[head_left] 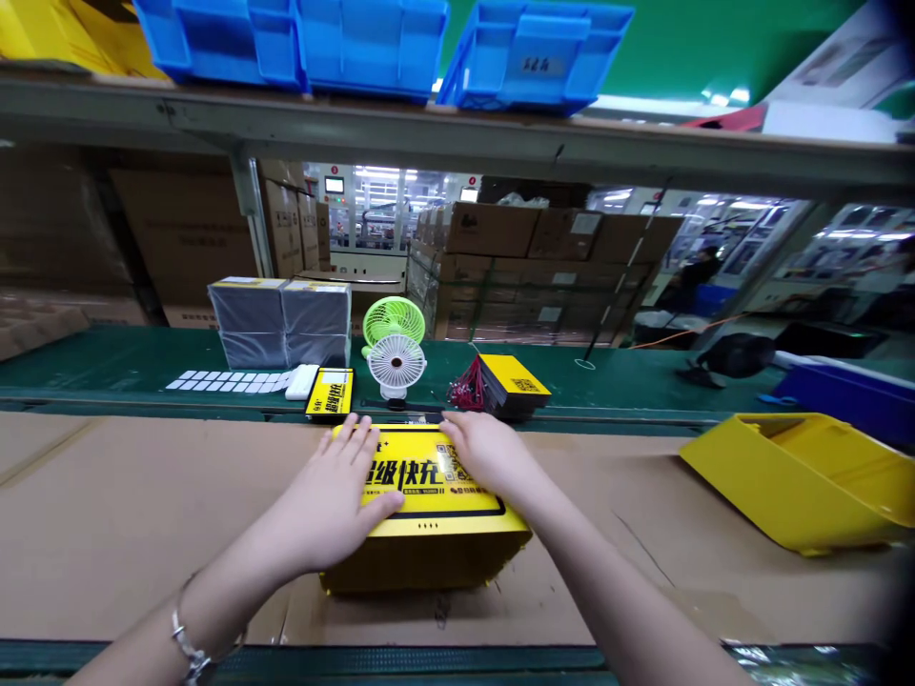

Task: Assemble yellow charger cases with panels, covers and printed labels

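Yellow printed block: mine sits straight ahead of me, the yellow block (421, 514) on the brown cardboard (178, 534), its lettered top face up.
Left hand (335, 500): fingers laid out nearly flat over the left of that top, thumb held apart; a silvery bracelet (178, 634) circles my wrist.
Right hand (490, 455): laid over the top's far right part, beside the printed code; I can't tell how tightly these fingers hold.
Fans: a white fan (397, 362) stands beyond the block on the green counter (607, 376), a green fan (395, 310) just behind.
Yellow stack: a dark-sided stack (513, 374) with red wires (468, 386) beside it.
Yellow bin: well to my right, a bin (779, 486) on the cardboard.
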Demonstrator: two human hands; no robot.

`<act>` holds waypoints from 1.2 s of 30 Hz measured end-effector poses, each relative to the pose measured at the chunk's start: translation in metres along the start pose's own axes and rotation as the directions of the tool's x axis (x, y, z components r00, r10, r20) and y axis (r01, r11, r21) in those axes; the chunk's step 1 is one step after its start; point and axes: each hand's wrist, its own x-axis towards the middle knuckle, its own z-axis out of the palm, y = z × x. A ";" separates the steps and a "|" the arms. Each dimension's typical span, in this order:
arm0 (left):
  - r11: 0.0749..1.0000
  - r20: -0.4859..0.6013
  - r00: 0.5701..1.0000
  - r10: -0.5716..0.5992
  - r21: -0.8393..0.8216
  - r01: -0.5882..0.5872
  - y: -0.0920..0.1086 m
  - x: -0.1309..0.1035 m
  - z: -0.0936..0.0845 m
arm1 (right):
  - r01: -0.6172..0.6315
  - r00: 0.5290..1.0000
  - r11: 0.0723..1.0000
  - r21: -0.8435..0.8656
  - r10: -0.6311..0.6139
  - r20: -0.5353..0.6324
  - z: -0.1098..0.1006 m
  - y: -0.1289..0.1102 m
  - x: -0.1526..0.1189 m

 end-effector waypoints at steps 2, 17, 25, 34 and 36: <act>0.997 0.011 0.997 0.073 0.012 -0.073 0.011 0.007 0.003 | 0.161 0.984 0.986 -0.050 -0.156 0.091 0.006 -0.022 -0.013; 0.994 0.034 0.994 0.107 -0.027 -0.106 -0.008 0.003 -0.004 | 0.165 0.962 0.940 -0.299 -0.086 0.258 -0.010 -0.007 -0.028; 0.982 0.044 0.982 0.183 -0.060 -0.181 -0.001 0.012 -0.002 | 0.340 0.891 0.919 -0.201 -0.247 0.380 -0.007 -0.038 -0.036; 0.837 -0.029 0.997 -0.064 -0.546 0.038 -0.048 -0.046 0.014 | 0.043 0.955 0.965 0.259 -0.116 0.274 -0.032 0.034 -0.072; 0.703 -0.013 0.993 -0.120 -0.707 0.075 -0.053 -0.062 0.042 | -0.045 0.953 0.876 0.480 -0.106 0.283 -0.018 0.049 -0.089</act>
